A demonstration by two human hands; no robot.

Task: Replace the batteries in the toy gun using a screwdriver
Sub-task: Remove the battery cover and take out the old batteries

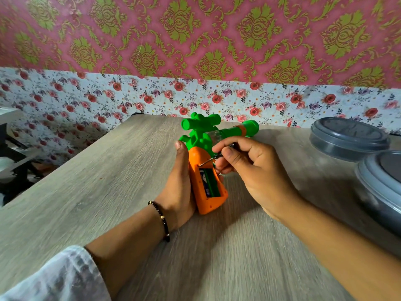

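Note:
A green and orange toy gun [199, 135] lies on the wooden table [108, 174], its orange grip toward me. The battery compartment in the grip is uncovered, and a battery [206, 181] shows inside beside a green inner wall. My left hand [179, 187] grips the orange grip from the left, thumb up along its side. My right hand [245, 168] pinches a small screwdriver [214, 157], whose metal tip touches the top edge of the compartment. The compartment's cover is not in view.
Two grey lidded round containers stand at the right: one farther back [347, 137], one nearer at the frame edge [384, 183]. A floral-papered wall runs behind the table. The table's left edge drops off toward dark furniture [13, 161].

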